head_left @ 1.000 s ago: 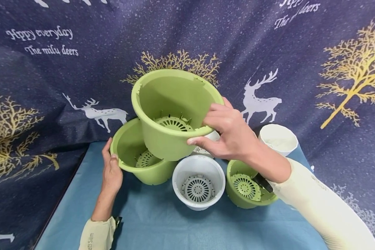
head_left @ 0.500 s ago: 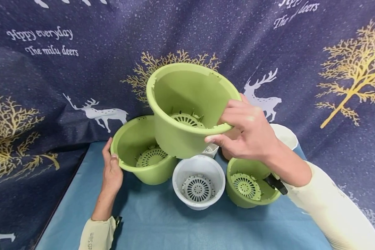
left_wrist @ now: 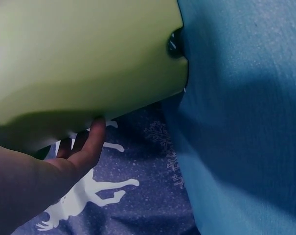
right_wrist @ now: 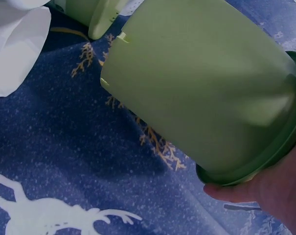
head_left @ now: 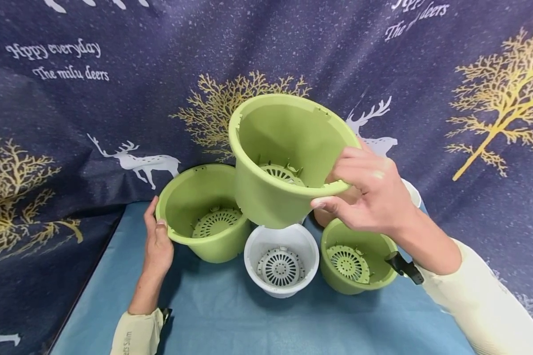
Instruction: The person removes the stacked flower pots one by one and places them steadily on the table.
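My right hand (head_left: 373, 192) grips a big green plastic pot (head_left: 266, 202) by its right rim, thumb outside and fingers over the edge. Tilted, with its mouth towards me, that pot hangs in the air; a slotted disc shows at its bottom. My left hand (head_left: 158, 249) holds the left rim of a second large green pot (head_left: 222, 244), which stands on the table and is partly covered by the raised one. In the left wrist view my fingers (left_wrist: 91, 147) lie against its outer wall. The right wrist view shows my thumb (right_wrist: 231, 192) at the raised pot's rim.
A pale grey pot (head_left: 282, 290) and a smaller green pot (head_left: 344, 283) stand in front on the blue cloth (head_left: 266, 325). A brownish pot (head_left: 323, 217) and a white pot (head_left: 413, 192) are mostly hidden behind my right hand. A deer-print curtain (head_left: 137, 88) hangs behind.
My right hand has carried the raised green pot to the right, exposing more of the second large pot. My left hand has stayed at that pot's rim.
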A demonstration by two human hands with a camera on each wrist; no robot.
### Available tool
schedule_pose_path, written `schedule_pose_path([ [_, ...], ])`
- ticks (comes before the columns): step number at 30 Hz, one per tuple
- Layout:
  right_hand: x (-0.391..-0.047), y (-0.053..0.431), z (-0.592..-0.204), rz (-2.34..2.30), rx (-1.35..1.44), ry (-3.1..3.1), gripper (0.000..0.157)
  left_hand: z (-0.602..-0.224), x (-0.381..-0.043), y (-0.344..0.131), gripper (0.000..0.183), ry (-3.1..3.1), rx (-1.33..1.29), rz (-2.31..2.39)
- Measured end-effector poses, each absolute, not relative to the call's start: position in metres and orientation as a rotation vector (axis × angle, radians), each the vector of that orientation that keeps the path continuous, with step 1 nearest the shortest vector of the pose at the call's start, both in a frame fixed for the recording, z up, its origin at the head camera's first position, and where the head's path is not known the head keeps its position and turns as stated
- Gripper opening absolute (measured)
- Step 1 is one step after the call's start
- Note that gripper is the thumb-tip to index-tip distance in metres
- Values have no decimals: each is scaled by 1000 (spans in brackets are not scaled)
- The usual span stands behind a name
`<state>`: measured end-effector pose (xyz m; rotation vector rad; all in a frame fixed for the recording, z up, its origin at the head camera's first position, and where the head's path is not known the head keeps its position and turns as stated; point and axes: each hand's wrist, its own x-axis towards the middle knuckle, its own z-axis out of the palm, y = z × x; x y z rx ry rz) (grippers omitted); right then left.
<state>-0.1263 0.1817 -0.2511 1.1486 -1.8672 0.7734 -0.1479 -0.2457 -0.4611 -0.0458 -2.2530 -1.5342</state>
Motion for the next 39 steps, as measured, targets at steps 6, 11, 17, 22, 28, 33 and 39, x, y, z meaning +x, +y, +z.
schedule_pose_path([
  [6,-118,193,-254,796,1115,-1862,55,-462,-148,-246,57,-2241,-63,-1541],
  [11,-110,202,-257,855,1084,-1826,54,-462,-148,-246,57,-2241,-60,-1534],
  [17,-106,215,-261,918,1092,-1786,52,-463,-148,-246,56,-2255,-47,-1532],
  [22,-101,229,-265,910,1061,-1809,50,-462,-147,-246,56,-2259,-38,-1527],
  [28,-93,243,-266,874,999,-1830,52,-460,-146,-246,56,-2266,-29,-1523],
  [33,-85,250,-269,872,960,-1830,53,-459,-145,-246,56,-2269,-20,-1516],
  [39,-74,267,-275,804,883,-1870,57,-461,-146,-247,56,-2254,-41,-1545],
])
